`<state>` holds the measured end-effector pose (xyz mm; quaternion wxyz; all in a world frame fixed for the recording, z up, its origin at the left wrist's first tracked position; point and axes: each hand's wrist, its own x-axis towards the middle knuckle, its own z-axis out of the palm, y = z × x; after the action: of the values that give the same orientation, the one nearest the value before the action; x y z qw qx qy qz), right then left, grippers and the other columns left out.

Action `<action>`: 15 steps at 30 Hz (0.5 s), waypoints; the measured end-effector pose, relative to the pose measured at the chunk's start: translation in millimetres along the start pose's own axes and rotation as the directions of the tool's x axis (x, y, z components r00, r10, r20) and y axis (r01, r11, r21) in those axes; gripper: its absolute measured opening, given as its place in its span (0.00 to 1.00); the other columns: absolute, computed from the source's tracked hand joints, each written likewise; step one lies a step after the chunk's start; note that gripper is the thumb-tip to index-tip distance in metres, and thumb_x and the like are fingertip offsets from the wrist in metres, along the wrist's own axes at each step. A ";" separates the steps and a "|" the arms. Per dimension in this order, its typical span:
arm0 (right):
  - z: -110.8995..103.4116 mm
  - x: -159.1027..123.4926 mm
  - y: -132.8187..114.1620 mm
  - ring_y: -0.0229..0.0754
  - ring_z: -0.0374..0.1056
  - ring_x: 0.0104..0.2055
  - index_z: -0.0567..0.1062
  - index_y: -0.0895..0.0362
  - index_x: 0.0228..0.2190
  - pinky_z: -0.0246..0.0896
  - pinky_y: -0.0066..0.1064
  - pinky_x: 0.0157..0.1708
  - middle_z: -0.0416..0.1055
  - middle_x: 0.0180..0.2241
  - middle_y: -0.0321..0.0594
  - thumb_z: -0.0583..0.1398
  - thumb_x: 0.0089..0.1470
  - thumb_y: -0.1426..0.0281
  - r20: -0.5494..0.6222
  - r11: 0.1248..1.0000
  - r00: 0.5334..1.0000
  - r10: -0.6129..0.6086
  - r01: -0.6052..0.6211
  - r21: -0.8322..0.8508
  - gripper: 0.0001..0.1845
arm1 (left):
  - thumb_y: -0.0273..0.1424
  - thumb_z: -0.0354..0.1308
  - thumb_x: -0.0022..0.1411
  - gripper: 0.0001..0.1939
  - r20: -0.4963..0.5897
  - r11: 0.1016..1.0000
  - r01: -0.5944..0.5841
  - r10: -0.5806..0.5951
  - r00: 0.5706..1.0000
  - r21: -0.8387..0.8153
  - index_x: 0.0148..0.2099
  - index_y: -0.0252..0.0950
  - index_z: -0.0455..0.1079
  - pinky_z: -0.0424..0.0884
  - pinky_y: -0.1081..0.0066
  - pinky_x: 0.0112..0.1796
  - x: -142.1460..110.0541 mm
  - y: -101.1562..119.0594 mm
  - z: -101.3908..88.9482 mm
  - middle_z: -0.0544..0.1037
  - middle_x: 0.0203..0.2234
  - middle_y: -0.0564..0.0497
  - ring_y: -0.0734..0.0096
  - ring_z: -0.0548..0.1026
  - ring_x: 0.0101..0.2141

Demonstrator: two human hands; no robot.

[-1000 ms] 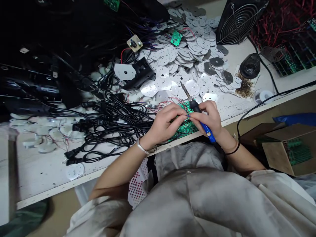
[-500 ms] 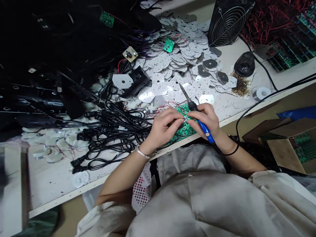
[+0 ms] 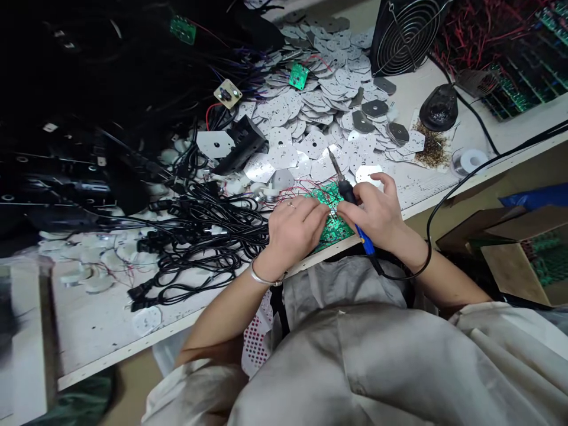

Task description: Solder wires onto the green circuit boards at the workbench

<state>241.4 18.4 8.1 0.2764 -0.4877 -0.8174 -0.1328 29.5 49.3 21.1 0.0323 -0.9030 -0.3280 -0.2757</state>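
My right hand (image 3: 377,210) is closed around a soldering iron (image 3: 347,192) with a black and blue handle. The iron's metal tip points up and away from me, over the pale plates. Beneath both hands lies a green circuit board (image 3: 338,229) at the table's front edge. My left hand (image 3: 295,228) is closed over the board's left part, fingertips pressed together. Its fingertips nearly meet those of my right hand at a tiny white part (image 3: 332,210) on the board. Whatever the left fingers pinch is too small to tell. Thin red wires (image 3: 295,190) lie behind the left hand.
Black power cords (image 3: 208,219) lie in a tangle to the left. Pale octagonal plates (image 3: 323,112) are heaped behind. At the back right stand a fan (image 3: 408,38), a black iron holder (image 3: 438,107) and a solder spool (image 3: 471,163). An open carton (image 3: 515,269) sits below right.
My left hand has turned more palm-down over the board, its thumb now tucked out of sight. The right hand has shifted its grip, a finger lifting, and the iron stands a bit steeper.
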 end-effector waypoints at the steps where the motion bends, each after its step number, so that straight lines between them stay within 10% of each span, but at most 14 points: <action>1: -3.0 -1.1 1.9 0.37 0.56 0.31 0.74 0.51 0.35 0.55 0.42 0.54 0.58 0.28 0.33 0.57 0.61 0.68 -0.018 1.000 1.000 0.021 -0.021 -0.010 0.06 | 0.31 0.53 0.68 0.07 0.031 0.999 0.054 -0.053 0.998 -0.006 0.40 0.38 0.72 0.63 0.67 0.32 1.1 -0.9 0.2 0.78 0.32 0.49 0.67 0.73 0.32; 6: -13.4 -16.0 -1.1 0.39 0.63 0.34 0.74 0.51 0.39 0.64 0.35 0.39 0.62 0.31 0.36 0.61 0.57 0.71 -0.222 0.955 0.948 0.229 -0.174 0.242 0.06 | 0.32 0.53 0.68 0.08 0.195 0.941 0.319 -0.294 0.936 -0.115 0.39 0.38 0.71 0.61 0.63 0.39 7.0 -2.8 8.6 0.79 0.37 0.50 0.64 0.74 0.40; 15: -2.0 -45.2 -27.7 0.40 0.70 0.26 0.71 0.52 0.43 0.72 0.35 0.29 0.71 0.24 0.34 0.55 0.59 0.72 -0.282 0.812 0.880 0.382 -0.174 0.556 0.10 | 0.30 0.54 0.64 0.05 0.320 0.902 0.430 -0.398 0.860 -0.034 0.35 0.38 0.70 0.60 0.60 0.42 5.1 0.5 21.9 0.80 0.36 0.51 0.60 0.73 0.41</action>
<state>234.7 -28.8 -15.1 0.5664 -0.4767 -0.6711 0.0414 43.5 57.1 5.3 -0.1259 -0.8433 -0.5006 -0.1497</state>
